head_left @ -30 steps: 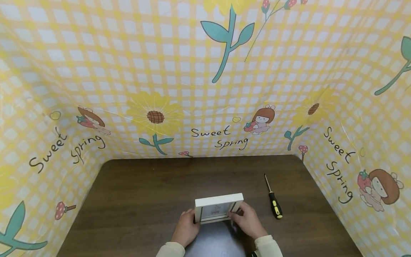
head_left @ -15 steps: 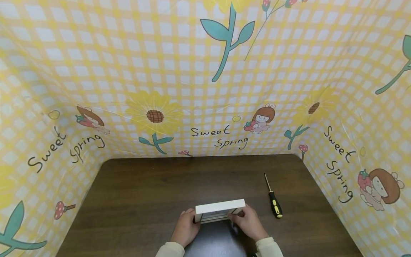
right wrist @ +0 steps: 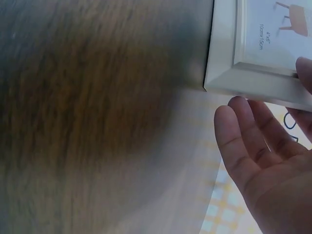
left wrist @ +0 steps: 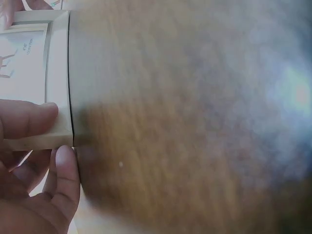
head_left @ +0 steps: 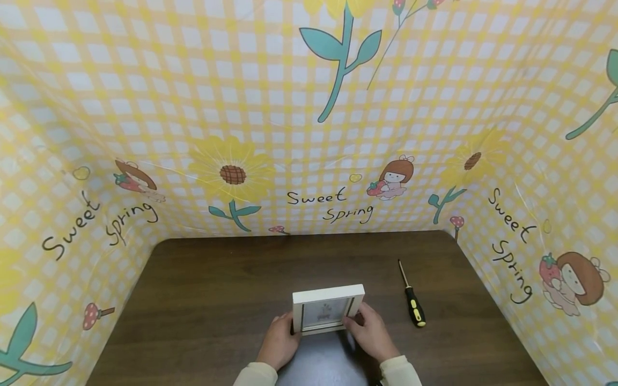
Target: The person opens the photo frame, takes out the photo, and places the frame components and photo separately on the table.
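Observation:
A white picture frame stands near the front middle of the table, its face with a small printed picture visible from above. My left hand grips its left side, and my right hand holds the right side. In the left wrist view the left thumb presses on the frame's front, with fingertips at its outer edge. The right wrist view shows small "4x6" print inside the frame's moulding. There, right fingers reach along the outer edge while the thumb lies over the front.
A black and yellow screwdriver lies to the right of the frame on the dark wooden table. Yellow checked cloth with printed flowers and lettering walls in the back and both sides.
The frame's top tipped toward me half a second ago, hiding most of the picture. Now it has swung back up and the picture shows again. Both hands kept their grip; the screwdriver stayed put.

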Available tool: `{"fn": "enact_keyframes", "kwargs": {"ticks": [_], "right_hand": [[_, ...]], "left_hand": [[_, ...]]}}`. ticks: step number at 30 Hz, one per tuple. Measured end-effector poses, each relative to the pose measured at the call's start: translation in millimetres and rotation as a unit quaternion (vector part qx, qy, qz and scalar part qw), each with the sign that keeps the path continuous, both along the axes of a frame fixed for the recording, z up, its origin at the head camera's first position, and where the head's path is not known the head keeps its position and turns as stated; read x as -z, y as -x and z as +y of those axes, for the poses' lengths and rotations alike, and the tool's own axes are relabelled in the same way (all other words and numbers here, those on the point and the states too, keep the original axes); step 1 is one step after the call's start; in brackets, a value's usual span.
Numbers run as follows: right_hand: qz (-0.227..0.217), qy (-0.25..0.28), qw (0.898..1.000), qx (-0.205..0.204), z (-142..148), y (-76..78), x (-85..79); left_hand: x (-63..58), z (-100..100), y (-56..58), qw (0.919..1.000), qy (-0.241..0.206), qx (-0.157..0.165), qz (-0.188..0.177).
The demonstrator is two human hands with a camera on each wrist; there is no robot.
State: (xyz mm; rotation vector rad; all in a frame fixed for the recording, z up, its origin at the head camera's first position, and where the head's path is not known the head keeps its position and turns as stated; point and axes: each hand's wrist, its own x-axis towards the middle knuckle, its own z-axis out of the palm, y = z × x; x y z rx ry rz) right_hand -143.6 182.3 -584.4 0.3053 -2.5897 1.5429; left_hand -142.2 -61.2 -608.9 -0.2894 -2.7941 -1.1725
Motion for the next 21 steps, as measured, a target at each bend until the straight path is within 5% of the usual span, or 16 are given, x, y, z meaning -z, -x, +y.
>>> {"fn": "enact_keyframes", "kwargs": {"ticks": [10, 21], "right_hand": [[-0.06, -0.05, 0.997, 0.023, -2.4, 6.2, 3.4], [-0.071, -0.051, 0.996, 0.033, -5.5, 10.0, 8.1]], "left_hand": [[-0.9, 1.7, 2.4, 0.9973, -0.031, -0.029, -0.059], [2.1, -0.3, 4.8, 0.9983, -0.042, -0.03, -0.026]]}}
